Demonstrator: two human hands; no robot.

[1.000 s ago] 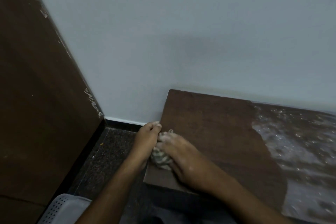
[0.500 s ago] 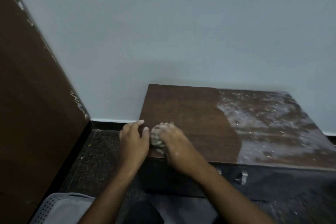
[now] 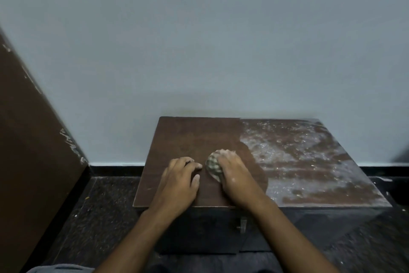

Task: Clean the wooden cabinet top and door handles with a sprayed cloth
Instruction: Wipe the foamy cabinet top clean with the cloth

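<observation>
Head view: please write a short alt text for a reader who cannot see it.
A right hand presses a bunched checked cloth on a wooden cabinet top; the left hand rests flat beside it. The top's right half is whitish with residue. A door handle shows below.

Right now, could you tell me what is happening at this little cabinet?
A person is wiping the wooden cabinet top. The right hand presses a bunched checked cloth onto the wood, while the left hand rests beside it on the top. The left half looks clean and dark; the right half is covered in whitish residue. A door handle shows on the front below.
</observation>
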